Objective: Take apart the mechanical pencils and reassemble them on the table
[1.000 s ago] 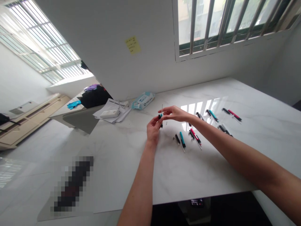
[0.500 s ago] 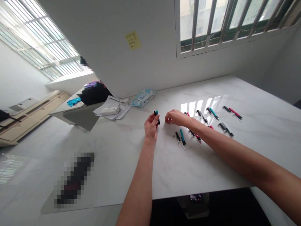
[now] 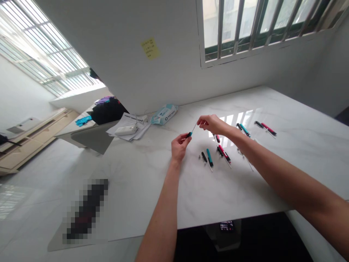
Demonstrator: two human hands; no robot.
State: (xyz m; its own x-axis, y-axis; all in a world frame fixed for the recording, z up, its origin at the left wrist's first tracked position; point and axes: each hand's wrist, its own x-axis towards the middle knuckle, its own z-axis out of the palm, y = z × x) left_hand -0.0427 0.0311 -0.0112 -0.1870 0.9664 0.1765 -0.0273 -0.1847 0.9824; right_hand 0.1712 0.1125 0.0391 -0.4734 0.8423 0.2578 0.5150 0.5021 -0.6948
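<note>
My left hand [image 3: 179,147] is closed around a black and teal pen part [image 3: 189,135]. A thin pale refill [image 3: 194,127] sticks up out of it, tilted to the right. My right hand [image 3: 211,124] pinches at the refill's upper end; whatever is between those fingertips is too small to make out. In front of the hands lie a teal pen barrel [image 3: 209,156], a black pen part [image 3: 204,157] and a loose refill [image 3: 209,166]. Beside them is a pink and black pen barrel [image 3: 224,153]. Several more pen parts lie partly behind my right forearm.
Toward the right are a pink barrel [image 3: 268,128] and another teal barrel [image 3: 245,129] on the white marbled table [image 3: 141,182]. A wipes packet [image 3: 164,114], papers [image 3: 128,125] and a white device [image 3: 125,130] sit by the wall. At lower left is a blurred dark object [image 3: 87,211].
My right hand has lifted off the table to the refill's upper end. My left hand has tilted the pen part and refill toward it. The view has shifted slightly.
</note>
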